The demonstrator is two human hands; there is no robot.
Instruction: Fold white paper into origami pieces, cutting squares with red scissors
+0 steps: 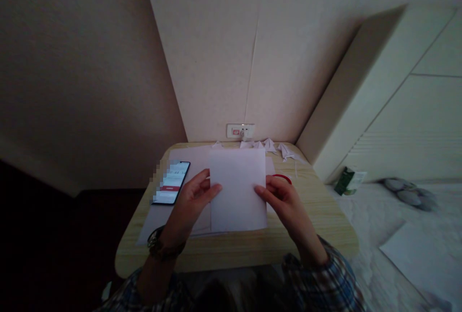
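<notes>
A white square sheet of paper (238, 189) is held over a small wooden table (325, 215). My left hand (191, 206) pinches the sheet's left edge, thumb on top. My right hand (283, 201) grips the right edge the same way. More white sheets (187, 158) lie flat under it on the table. A watch sits on my left wrist.
A phone (171, 182) with a lit screen lies on the table's left. Several small folded paper shapes (269, 146) line the far edge below a wall socket (240, 131). Something red (283, 177) peeks out behind my right hand. A bed with a loose sheet (418, 259) lies right.
</notes>
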